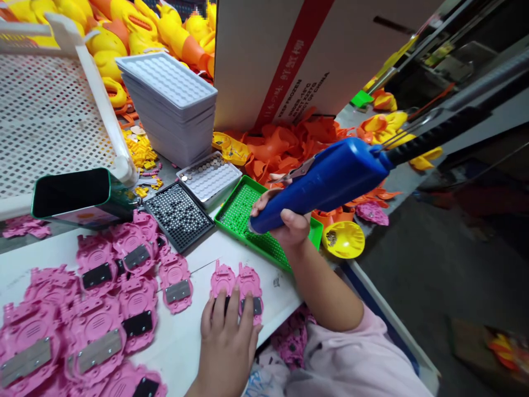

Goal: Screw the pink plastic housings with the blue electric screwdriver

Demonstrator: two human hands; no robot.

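My right hand (291, 226) is wrapped round a blue electric screwdriver (326, 179), held tilted above a green perforated tray (242, 201). Its tip points down to the left, and a black cord runs from its upper end. My left hand (227, 336) lies with fingers stretched over two pink plastic casings (249, 281) side by side on the white tabletop. The fingers partly cover the dark plates on these casings. Just left of them lies another pink casing (176, 281) with a grey metal plate. A heap of similar casings (95, 331) fills the table's left side.
A black perforated tray (179, 215), a white tray of small round parts (210, 176) and a stack of white trays (169, 110) stand beyond. A dark green tin (82, 198) is at left. A yellow bowl (345, 240) holds small metal pieces. Orange parts lie before a carton (256, 60).
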